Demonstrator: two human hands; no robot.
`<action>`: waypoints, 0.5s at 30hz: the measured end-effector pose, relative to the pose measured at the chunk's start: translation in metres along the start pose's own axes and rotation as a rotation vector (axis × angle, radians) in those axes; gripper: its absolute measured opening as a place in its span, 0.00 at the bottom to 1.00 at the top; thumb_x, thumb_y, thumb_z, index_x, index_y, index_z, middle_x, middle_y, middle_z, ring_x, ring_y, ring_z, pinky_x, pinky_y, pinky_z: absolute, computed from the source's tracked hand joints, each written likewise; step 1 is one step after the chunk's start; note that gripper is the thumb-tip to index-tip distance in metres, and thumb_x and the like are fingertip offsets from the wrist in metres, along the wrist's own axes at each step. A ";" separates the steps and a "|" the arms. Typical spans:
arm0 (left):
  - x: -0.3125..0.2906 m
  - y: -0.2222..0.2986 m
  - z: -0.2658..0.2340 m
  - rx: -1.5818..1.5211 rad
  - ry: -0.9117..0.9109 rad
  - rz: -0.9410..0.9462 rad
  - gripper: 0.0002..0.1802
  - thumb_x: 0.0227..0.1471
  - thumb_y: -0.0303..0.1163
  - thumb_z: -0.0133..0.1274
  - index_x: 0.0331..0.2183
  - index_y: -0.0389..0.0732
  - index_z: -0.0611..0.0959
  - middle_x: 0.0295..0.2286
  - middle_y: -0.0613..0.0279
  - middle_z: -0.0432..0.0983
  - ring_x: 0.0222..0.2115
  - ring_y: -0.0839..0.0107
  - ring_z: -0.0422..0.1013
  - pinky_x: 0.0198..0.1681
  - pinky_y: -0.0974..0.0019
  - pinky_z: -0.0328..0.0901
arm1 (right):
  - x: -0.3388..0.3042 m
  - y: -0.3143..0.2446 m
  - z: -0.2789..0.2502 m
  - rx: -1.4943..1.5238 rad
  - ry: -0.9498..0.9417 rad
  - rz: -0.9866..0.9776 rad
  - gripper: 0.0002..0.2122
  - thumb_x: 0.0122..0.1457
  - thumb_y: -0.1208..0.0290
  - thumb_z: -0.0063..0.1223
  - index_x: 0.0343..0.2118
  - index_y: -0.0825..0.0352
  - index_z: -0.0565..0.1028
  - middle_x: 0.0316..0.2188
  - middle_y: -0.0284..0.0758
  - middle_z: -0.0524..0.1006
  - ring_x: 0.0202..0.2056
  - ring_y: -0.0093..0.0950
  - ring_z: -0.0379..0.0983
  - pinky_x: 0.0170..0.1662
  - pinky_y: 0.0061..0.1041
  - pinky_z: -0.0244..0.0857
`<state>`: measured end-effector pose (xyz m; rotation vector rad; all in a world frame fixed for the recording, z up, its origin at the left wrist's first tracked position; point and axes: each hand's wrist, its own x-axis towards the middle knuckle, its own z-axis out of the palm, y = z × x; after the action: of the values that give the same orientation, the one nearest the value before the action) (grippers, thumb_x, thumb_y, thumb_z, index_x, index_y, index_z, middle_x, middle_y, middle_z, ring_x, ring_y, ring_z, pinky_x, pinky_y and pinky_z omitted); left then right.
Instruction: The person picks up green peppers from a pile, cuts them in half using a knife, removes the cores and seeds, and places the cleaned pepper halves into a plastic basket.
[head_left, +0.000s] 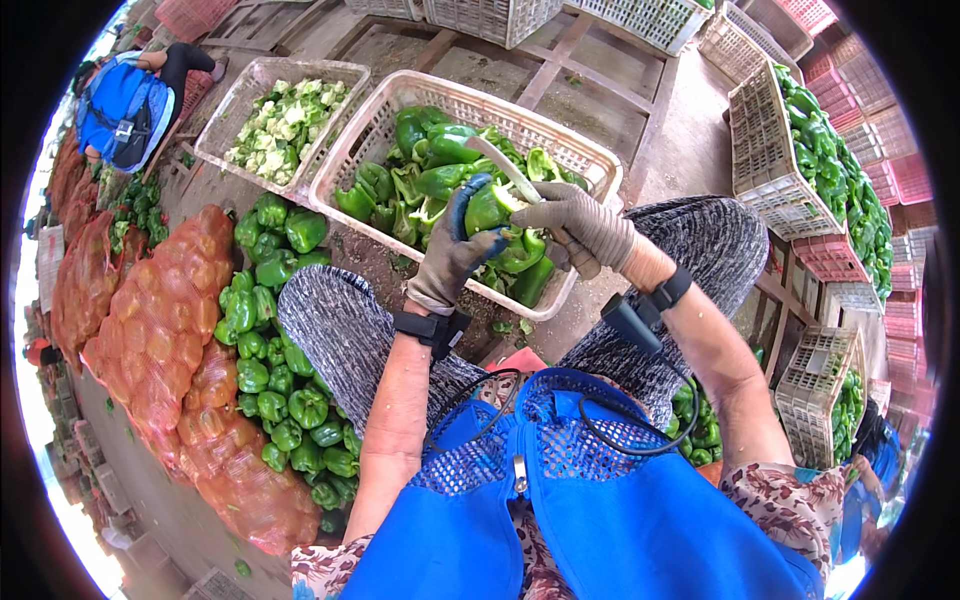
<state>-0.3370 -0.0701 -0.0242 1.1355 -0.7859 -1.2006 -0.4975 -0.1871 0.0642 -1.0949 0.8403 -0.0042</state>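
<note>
Floor [690, 150] beyond, green pepper [487, 210] sits in left hand [452, 254] (gloved).

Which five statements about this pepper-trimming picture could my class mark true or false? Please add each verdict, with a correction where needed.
1. The left hand holds a green bell pepper. True.
2. Both hands are bare. False: both the left and the right hand wear gloves.
3. A pale, curved blade extends from the right hand. True.
4. The mesh sacks at the left are blue. False: the mesh sacks are orange-red.
5. The smaller crate, left of the large crate under the hands, holds pale green pieces. True.
</note>
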 end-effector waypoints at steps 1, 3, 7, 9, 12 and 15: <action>-0.001 -0.003 -0.001 -0.006 -0.014 -0.001 0.40 0.43 0.35 0.61 0.57 0.39 0.65 0.44 0.63 0.69 0.39 0.75 0.70 0.43 0.71 0.68 | 0.015 0.010 -0.009 0.122 -0.072 0.032 0.12 0.52 0.71 0.58 0.38 0.65 0.72 0.16 0.26 0.66 0.10 0.16 0.59 0.12 0.15 0.51; -0.006 -0.005 -0.001 -0.080 -0.045 -0.055 0.44 0.40 0.37 0.65 0.58 0.40 0.65 0.46 0.62 0.68 0.41 0.74 0.69 0.43 0.70 0.69 | 0.016 0.006 -0.008 0.071 -0.128 0.060 0.10 0.50 0.72 0.59 0.34 0.64 0.72 0.14 0.25 0.65 0.10 0.16 0.58 0.12 0.16 0.51; -0.007 -0.018 -0.001 -0.196 -0.063 -0.031 0.39 0.47 0.39 0.57 0.59 0.40 0.63 0.48 0.63 0.69 0.46 0.73 0.68 0.49 0.67 0.65 | 0.032 0.009 -0.010 0.078 -0.159 0.115 0.07 0.50 0.72 0.59 0.31 0.64 0.71 0.12 0.23 0.61 0.09 0.16 0.56 0.12 0.16 0.49; -0.007 -0.022 0.004 -0.344 -0.048 -0.013 0.37 0.50 0.40 0.53 0.59 0.40 0.63 0.49 0.61 0.69 0.49 0.71 0.67 0.53 0.63 0.63 | 0.042 0.012 -0.009 0.165 -0.186 0.103 0.07 0.50 0.72 0.59 0.29 0.64 0.71 0.11 0.23 0.60 0.08 0.17 0.56 0.11 0.16 0.48; -0.010 -0.027 0.012 -0.587 -0.012 -0.013 0.34 0.53 0.40 0.50 0.59 0.40 0.62 0.51 0.60 0.68 0.51 0.68 0.67 0.55 0.61 0.62 | 0.055 0.016 -0.008 0.062 -0.079 -0.024 0.09 0.49 0.70 0.61 0.28 0.65 0.70 0.11 0.24 0.62 0.09 0.17 0.58 0.11 0.18 0.48; -0.013 -0.030 0.012 -0.756 0.001 -0.078 0.33 0.56 0.43 0.48 0.60 0.42 0.62 0.52 0.63 0.66 0.49 0.70 0.67 0.54 0.63 0.63 | 0.056 0.010 0.001 -0.001 -0.035 -0.081 0.10 0.49 0.70 0.62 0.29 0.65 0.70 0.13 0.26 0.65 0.10 0.18 0.60 0.12 0.19 0.50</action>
<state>-0.3607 -0.0594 -0.0483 0.5396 -0.2319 -1.3919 -0.4612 -0.2031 0.0228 -1.1262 0.7642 -0.0522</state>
